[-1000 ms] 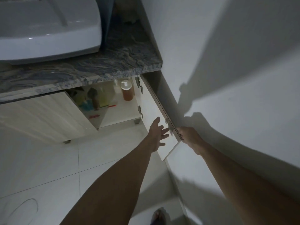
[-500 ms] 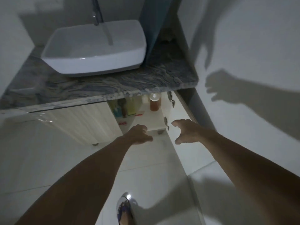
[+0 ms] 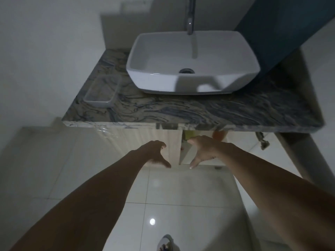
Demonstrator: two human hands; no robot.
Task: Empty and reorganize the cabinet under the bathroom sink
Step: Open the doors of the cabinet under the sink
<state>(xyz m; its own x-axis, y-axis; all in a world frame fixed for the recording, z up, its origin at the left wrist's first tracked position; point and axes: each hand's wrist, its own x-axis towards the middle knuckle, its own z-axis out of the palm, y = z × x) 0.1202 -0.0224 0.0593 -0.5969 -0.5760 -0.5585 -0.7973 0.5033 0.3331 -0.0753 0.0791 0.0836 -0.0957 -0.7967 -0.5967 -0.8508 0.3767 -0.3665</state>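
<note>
The cabinet under the marble counter [image 3: 181,109] has its left door [image 3: 145,136] closed and its right door [image 3: 282,151] swung wide open against the wall. Just under the counter edge an orange bottle [image 3: 219,135] and a yellow-green item [image 3: 188,134] peek out of the opening. My left hand [image 3: 155,153] hovers in front of the closed door, fingers spread and holding nothing. My right hand [image 3: 203,149] hovers in front of the opening, fingers spread, also holding nothing. The counter hides most of the cabinet's inside.
A white basin [image 3: 192,64] with a chrome tap [image 3: 190,15] sits on the counter. A clear plastic container [image 3: 102,91] stands at the counter's left. Glossy white floor tiles [image 3: 181,196] lie below, with my foot [image 3: 165,243] at the bottom edge. A white wall is on the right.
My view has swung up and left from the open door to the whole counter. Both hands left the door edge and now hover side by side in front of the cabinet.
</note>
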